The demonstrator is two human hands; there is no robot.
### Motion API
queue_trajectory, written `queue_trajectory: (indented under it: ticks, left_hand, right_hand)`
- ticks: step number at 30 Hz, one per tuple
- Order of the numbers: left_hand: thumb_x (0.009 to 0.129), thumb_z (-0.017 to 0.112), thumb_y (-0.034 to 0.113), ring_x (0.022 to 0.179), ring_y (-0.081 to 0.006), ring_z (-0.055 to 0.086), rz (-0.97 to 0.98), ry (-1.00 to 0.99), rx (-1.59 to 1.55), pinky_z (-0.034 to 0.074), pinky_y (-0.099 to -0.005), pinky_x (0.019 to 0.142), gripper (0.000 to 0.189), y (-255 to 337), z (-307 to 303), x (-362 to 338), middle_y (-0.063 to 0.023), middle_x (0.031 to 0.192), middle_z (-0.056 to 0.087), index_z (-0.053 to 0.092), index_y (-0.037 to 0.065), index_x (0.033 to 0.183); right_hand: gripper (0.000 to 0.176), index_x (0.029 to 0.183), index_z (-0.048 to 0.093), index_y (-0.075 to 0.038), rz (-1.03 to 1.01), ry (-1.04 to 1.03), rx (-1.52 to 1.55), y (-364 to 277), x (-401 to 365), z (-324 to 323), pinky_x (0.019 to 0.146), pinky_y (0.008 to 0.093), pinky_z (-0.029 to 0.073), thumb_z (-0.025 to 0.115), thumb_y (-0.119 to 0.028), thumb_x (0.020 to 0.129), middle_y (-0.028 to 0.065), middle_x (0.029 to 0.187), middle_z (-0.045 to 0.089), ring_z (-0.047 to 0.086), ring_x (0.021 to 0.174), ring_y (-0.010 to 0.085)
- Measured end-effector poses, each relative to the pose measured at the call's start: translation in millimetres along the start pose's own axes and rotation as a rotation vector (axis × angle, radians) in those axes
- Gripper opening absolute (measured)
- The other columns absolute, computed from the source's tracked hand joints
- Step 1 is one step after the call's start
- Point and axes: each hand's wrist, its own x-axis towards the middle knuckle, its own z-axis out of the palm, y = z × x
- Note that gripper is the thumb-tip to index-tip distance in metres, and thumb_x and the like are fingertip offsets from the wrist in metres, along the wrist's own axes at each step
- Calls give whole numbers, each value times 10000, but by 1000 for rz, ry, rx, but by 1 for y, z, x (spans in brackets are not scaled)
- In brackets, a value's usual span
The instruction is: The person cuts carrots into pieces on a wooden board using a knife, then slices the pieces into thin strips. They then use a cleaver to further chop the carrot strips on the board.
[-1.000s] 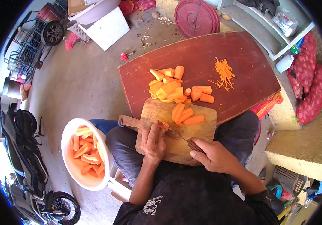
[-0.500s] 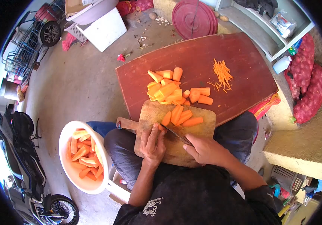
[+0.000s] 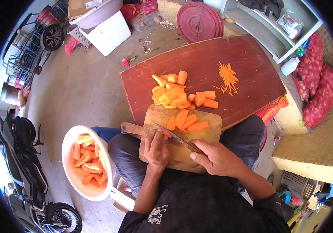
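A wooden cutting board (image 3: 186, 157) with a handle rests across my lap. My right hand (image 3: 219, 158) is wrapped round the handle of a knife (image 3: 179, 139), whose blade slants up and left across the board toward my left fingertips. Under the blade, my left hand (image 3: 156, 151) presses a carrot piece (image 3: 167, 134) on the board, mostly hidden by the fingers. Several cut carrot pieces (image 3: 181, 117) lie along the board's far edge. Beyond them, a pile of carrot chunks (image 3: 169, 94) sits on the red-brown table (image 3: 201, 58), with thin carrot strips (image 3: 227, 77) farther right.
At my left stands a white tub (image 3: 66, 155) holding many carrot pieces. A motorcycle (image 3: 26, 167) is parked at far left. Red mesh sacks (image 3: 321, 95) lie at the right by a concrete ledge (image 3: 310, 155). A round red lid (image 3: 199, 22) leans behind the table.
The knife has swung up, its tip now reaching farther left past my left fingertips. My right hand has shifted slightly right and down. My left hand stays nearly in place.
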Motion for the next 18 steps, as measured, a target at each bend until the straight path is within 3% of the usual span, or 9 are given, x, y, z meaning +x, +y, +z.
queue_trajectory:
  ticks: [13, 16, 18]
  left_hand:
    - [832, 867, -88, 1034, -365, 758, -19, 35, -38, 608, -439, 926, 463, -8, 1, -6, -190, 1168, 769, 784, 2, 1279]
    - [845, 851, -115, 991, -318, 781, 12, 60, -17, 623, -364, 848, 432, -7, 2, -1, -186, 1132, 775, 786, 2, 1255]
    - [846, 863, -97, 984, -321, 780, 45, 67, 4, 622, -368, 853, 416, -5, 1, -1, -186, 1131, 776, 788, 2, 1243]
  right_hand:
    - [307, 1120, 553, 27, 29, -43, -101, 12, 8, 13, 741, 610, 527, 606, -275, 1107, 331, 858, 681, 692, 838, 547]
    - [303, 1131, 553, 24, -5, -10, -164, 21, 10, 21, 743, 618, 532, 606, -272, 1104, 325, 860, 691, 692, 825, 547]
    - [290, 1132, 564, 12, 50, -54, -232, 34, 12, 28, 746, 603, 535, 629, -268, 1092, 309, 886, 690, 692, 844, 537]
